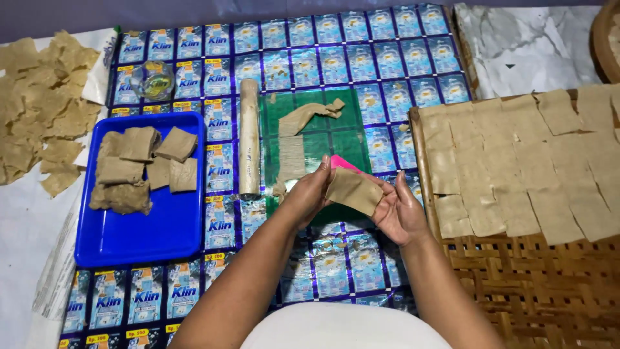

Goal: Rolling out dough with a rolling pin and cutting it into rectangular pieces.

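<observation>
Head view. Both hands work together over the near edge of a green board (336, 132). Left hand (310, 194) pinches the left edge of a thin tan sheet (353, 190); right hand (397, 210) cups it from below, fingers curled under. The sheet is off the board, held in the air between the hands, slightly draped. A pink scraper (342, 161) peeks out just behind it.

On the board: a long ragged strip (297, 139) of the same tan stuff, one end curled. Roller (249, 139) lies along the board's left side. Blue tray (139, 239) farther left holds squared blocks (139, 168). Bamboo rack (536, 284) on the right carries rows of laid-out sheets (523, 161), the near part bare (room there).

Step in hand, as I read it: a cut sheet lifted and carried. The next move would call for keeping it flat and unstretched, both hands supporting, and setting it edge to edge with the others.
</observation>
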